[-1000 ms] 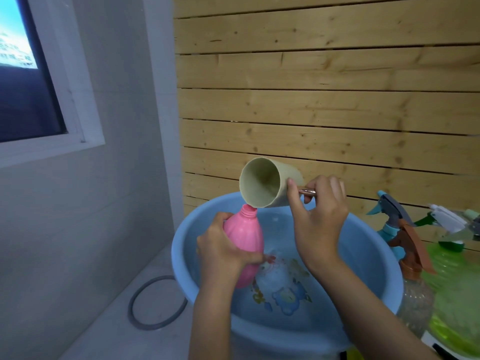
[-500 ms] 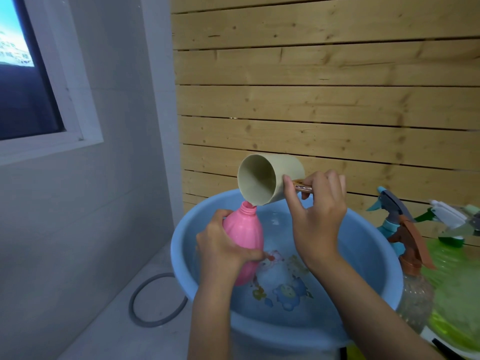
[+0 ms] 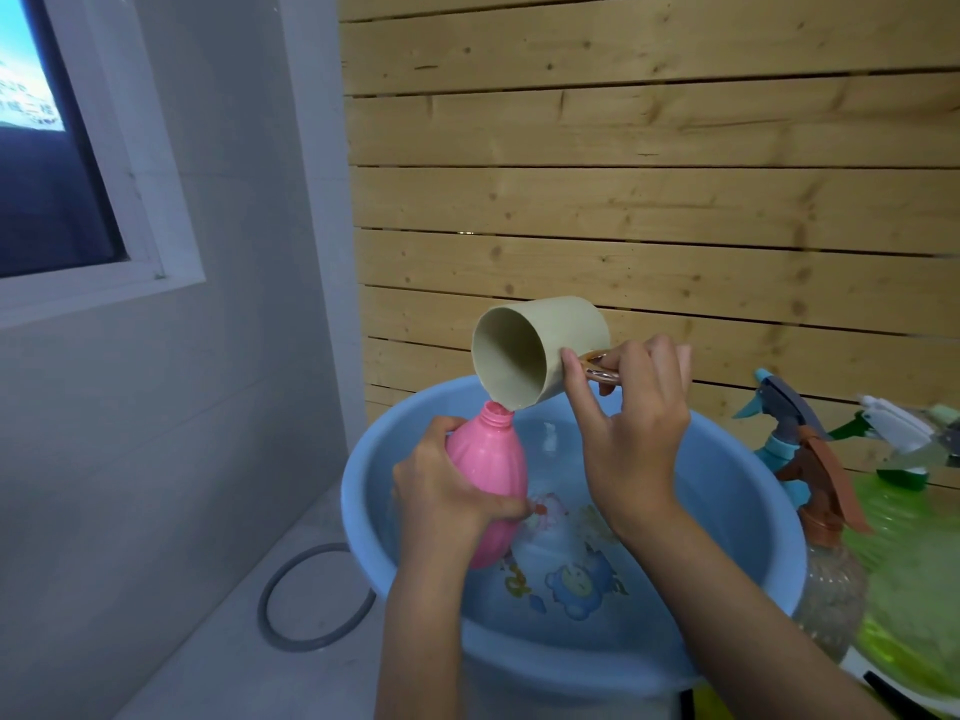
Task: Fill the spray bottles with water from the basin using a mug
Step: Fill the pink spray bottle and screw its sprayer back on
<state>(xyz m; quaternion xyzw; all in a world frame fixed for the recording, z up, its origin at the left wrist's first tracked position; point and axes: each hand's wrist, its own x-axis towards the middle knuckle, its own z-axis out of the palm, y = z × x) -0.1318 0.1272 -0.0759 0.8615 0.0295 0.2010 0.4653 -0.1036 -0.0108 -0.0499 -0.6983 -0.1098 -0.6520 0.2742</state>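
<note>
left hand (image 3: 447,493): fingers wrapped round pink bottle (image 3: 485,459), held tilted over the basin (image 3: 737,459)
right hand (image 3: 631,439): fingers pinch the mug (image 3: 540,350) by its handle
change: mug tipped a bit steeper than a second ago, lip still at bottle neck
read: mug looks empty inside, no stream visible, so this pour is probably done
fill level: can't tell, bottle is opaque
next: likely another scoop
waiting: spray bottles (image 3: 826,511) just right of basin

Pink bottle (image 3: 485,491), vertically ribbed; beige mug (image 3: 540,350) with copper-toned handle (image 3: 598,375); sky-blue basin (image 3: 743,511) (cartoon print in blue, yellow and red on its floor); clear bottle (image 3: 831,589) with brown trigger head (image 3: 826,485); translucent lime-green bottle (image 3: 914,579); pale knotty wood slats (image 3: 649,200).
</note>
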